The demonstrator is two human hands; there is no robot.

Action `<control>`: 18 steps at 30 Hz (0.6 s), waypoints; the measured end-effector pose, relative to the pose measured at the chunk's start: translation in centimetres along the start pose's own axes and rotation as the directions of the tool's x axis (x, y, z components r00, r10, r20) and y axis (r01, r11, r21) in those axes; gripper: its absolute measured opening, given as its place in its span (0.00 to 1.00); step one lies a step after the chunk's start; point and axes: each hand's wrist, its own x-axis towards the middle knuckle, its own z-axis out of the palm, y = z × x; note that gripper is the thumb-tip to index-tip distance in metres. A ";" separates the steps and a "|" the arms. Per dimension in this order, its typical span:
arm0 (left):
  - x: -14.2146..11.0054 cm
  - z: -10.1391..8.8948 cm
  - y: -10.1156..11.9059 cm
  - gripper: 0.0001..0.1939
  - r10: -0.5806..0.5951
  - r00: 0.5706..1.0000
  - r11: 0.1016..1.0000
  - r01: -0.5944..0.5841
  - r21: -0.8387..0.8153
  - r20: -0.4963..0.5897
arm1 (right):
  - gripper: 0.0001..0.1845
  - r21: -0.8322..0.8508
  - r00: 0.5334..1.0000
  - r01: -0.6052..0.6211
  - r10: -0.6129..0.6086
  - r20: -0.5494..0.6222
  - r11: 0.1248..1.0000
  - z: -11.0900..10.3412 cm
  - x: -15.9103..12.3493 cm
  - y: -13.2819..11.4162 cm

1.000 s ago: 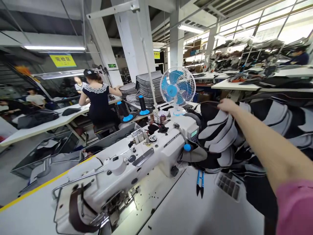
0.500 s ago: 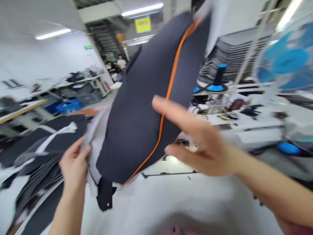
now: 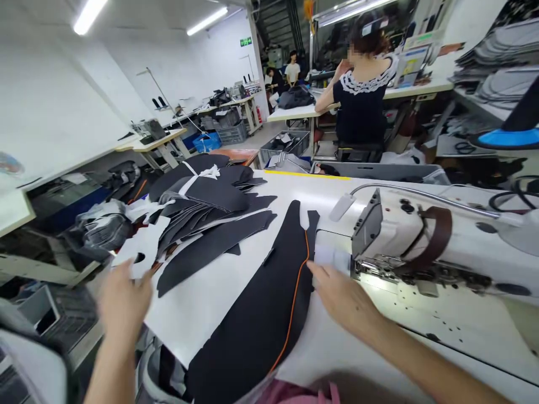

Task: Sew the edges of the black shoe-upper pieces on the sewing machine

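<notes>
A white sewing machine head (image 3: 404,235) stands at the right edge of the worktop (image 3: 442,325), a brown strap (image 3: 438,235) looped around it (a gooseneck lamp (image 3: 421,192) arches along its top). Past the far edge, marked with yellow tape (image 3: 303,174), sits a grey bin (image 3: 379,171); beyond it, a co-worker (image 3: 362,109) in a black top with a lace collar sits facing away, near stacked grey panels (image 3: 501,84) on a shelf.
</notes>
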 end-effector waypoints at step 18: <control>4.7 14.2 18.3 0.24 0.362 0.865 0.930 -0.362 -0.067 0.347 | 0.38 -0.196 0.978 0.103 -0.135 -0.160 0.975 6.8 -2.1 2.7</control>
